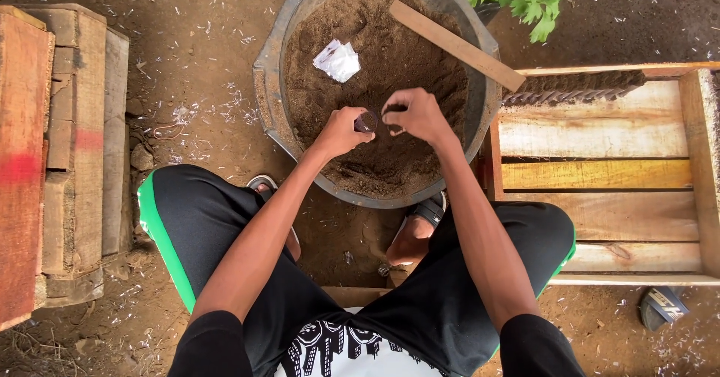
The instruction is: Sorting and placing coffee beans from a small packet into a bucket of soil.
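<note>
Head view: over the basin (271, 85) of brown soil, the left hand (343, 131) pinches a small dark seedling bag (366, 121); the right hand (414, 115), fingers curled, works its mouth. Judged: opening the bag, which next needs soil scooped in

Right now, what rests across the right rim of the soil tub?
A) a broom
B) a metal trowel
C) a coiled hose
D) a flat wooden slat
D: a flat wooden slat lies slanted over the soil tub, its lower end past the rim.
</note>
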